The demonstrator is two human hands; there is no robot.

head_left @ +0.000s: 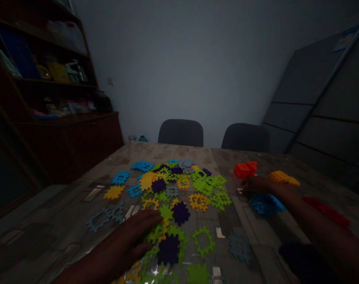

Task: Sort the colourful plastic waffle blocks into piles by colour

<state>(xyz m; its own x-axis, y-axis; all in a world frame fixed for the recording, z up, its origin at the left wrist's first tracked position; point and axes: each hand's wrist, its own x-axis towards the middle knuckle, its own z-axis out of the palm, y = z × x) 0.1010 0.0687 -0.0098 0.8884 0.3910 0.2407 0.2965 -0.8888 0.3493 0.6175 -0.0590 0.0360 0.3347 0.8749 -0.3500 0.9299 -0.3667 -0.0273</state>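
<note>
Flat, notched plastic building pieces lie in a loose spread across the table. My left hand (138, 234) rests low over the near part of the spread, fingers stretched out and apart, beside a dark purple square piece (168, 249) and several lime green ones. Nothing shows in its grasp. On the right, my right hand (254, 184) reaches out with curled fingers just in front of an orange pile of pieces (244, 169); whatever is between its fingertips is hidden. Beneath that wrist sits a blue pile (266, 204).
Yellow pieces (284, 178), red pieces (327, 212) and a dark pile (305, 258) lie around the right forearm. A grey-blue piece (240, 247) lies separately. Two chairs (181, 132) stand beyond the patterned table (220, 156). Shelves (55, 81) stand at left. The room is dim.
</note>
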